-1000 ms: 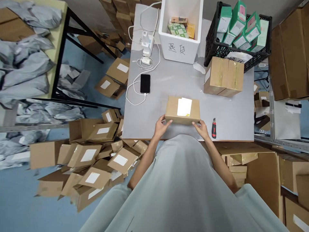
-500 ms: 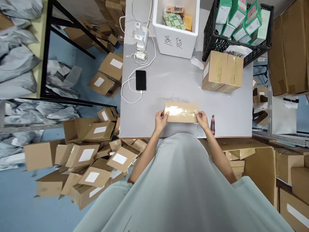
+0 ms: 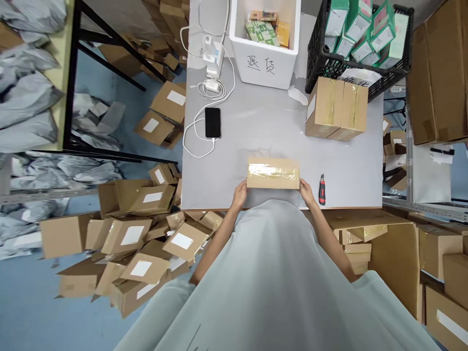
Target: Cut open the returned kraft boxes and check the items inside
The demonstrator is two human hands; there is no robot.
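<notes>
Left hand is holding left end of taped box, near front edge of table; right hand is holding right end. Utility knife is lying beside right hand; two cartons are standing beyond.

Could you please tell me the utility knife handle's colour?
The handle is red and black, head view.

Top center: white bin, small packs inside. Upper right: black crate of green-and-white cartons; two taped boxes just below. Left of center: black phone. Right of center: red-black cutter. Upper left: grey bags, contents unclear. Lower left: box heap.
</notes>
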